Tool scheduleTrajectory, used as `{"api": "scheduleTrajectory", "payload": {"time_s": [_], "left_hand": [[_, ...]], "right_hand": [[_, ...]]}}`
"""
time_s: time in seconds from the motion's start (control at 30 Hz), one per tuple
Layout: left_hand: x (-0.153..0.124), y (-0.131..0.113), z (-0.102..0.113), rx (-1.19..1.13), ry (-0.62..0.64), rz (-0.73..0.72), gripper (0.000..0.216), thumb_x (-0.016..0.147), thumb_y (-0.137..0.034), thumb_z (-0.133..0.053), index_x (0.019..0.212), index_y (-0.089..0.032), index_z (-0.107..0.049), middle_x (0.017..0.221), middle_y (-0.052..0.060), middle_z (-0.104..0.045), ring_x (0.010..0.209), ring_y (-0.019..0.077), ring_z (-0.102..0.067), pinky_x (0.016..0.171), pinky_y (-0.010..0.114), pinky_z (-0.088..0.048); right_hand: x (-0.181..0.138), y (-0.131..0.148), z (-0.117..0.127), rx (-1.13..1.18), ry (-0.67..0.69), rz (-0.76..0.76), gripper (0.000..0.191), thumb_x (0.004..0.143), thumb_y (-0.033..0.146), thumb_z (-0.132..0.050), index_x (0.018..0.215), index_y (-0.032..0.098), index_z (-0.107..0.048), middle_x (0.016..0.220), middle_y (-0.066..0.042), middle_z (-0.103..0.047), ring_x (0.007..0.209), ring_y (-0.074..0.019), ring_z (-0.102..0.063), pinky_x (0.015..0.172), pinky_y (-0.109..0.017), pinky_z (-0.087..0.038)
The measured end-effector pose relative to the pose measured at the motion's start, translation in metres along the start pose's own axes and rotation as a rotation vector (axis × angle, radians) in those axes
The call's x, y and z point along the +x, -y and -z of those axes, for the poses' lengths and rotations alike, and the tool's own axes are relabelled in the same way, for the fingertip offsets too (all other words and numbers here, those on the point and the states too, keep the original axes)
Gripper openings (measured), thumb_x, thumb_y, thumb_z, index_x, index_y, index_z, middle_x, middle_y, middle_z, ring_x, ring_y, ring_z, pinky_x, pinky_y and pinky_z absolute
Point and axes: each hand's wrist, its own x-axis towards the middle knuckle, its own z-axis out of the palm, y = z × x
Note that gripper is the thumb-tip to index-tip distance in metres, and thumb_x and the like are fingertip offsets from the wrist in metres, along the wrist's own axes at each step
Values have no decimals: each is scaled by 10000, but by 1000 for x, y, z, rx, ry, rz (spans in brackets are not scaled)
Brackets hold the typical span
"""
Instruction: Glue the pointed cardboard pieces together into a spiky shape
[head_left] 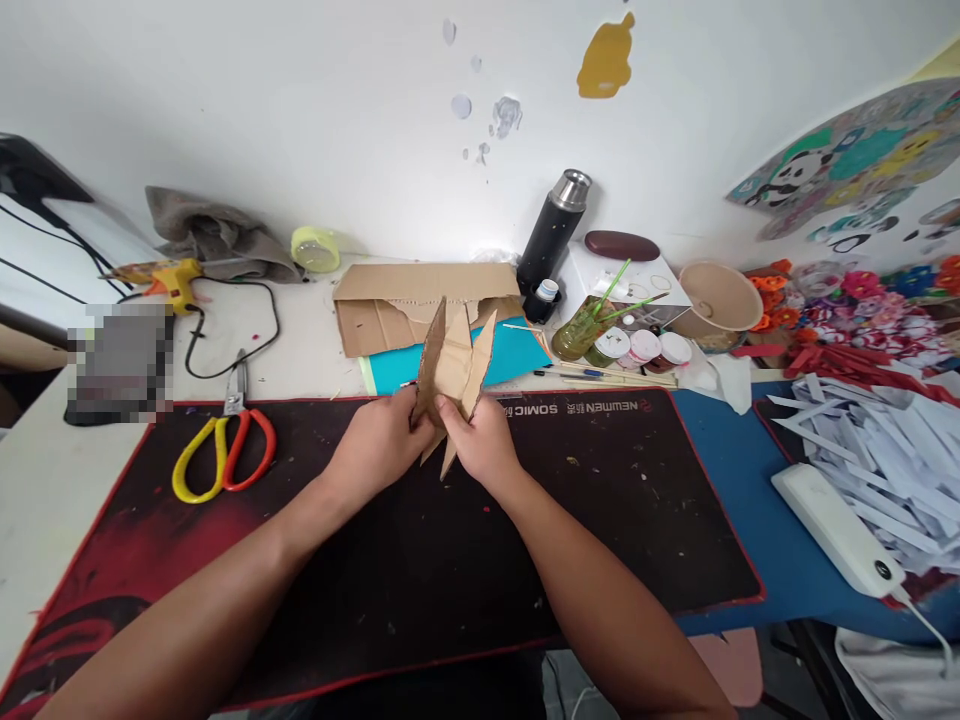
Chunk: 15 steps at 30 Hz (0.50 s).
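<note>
Pointed brown cardboard pieces (pixel 454 368) fan upward between my two hands, above the black desk mat (pixel 585 540). My left hand (pixel 382 440) grips their left side, its fingers curled and partly hidden behind the cardboard. On the right side, my right hand (pixel 486 440) pinches them with the thumb laid across the front. Two narrow tips stick out below the hands. Behind them lie a torn cardboard sheet (pixel 427 282) and a blue sheet (pixel 390 374). Scissors with a yellow and a red handle (pixel 225 440) rest on the mat to the left.
At the left are a yellow glue gun (pixel 176 285) with a black cord and a blurred dark object (pixel 124 360). A black thermos (pixel 551 235), paint jars (pixel 643 347) and a bowl (pixel 716 300) stand along the back. Paper strips (pixel 892 470) and a white device (pixel 836 530) lie right.
</note>
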Motion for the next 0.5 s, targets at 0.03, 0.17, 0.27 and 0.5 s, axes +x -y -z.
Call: {"api": "scheduleTrajectory", "payload": {"time_s": [0.03, 0.17, 0.27, 0.5], "left_hand": [[0, -1, 0, -3, 0, -13, 165, 879, -384, -512, 793, -243, -530, 680, 8, -639, 594, 200, -554, 592, 311, -343], [3, 6, 4, -208, 150, -39, 182, 892, -383, -489, 827, -233, -570, 728, 0, -689, 646, 200, -609, 629, 301, -418], [4, 14, 10, -279, 237, -32, 299, 941, -483, -490, 818, -228, -584, 732, -1, -696, 665, 202, -618, 637, 300, -446], [2, 14, 15, -202, 223, -32, 273, 910, -461, -517, 775, -229, -569, 707, -8, -668, 639, 189, -579, 588, 284, -407]], "right_hand": [[0, 0, 0, 15, -2, -7, 257, 955, 394, -634, 1053, 200, -769, 1131, -122, -823, 1069, -313, -769, 925, -410, -578], [0, 2, 2, 83, 24, -51, 278, 944, 422, -654, 1050, 193, -771, 1116, -109, -829, 1050, -299, -777, 917, -395, -584], [0, 1, 3, 119, 70, -74, 297, 941, 444, -654, 1045, 191, -770, 1118, -102, -831, 1058, -294, -779, 909, -387, -587], [-3, -1, 2, 57, 87, -47, 284, 945, 443, -653, 1036, 203, -774, 1092, -96, -833, 1033, -296, -780, 883, -397, -582]]}}
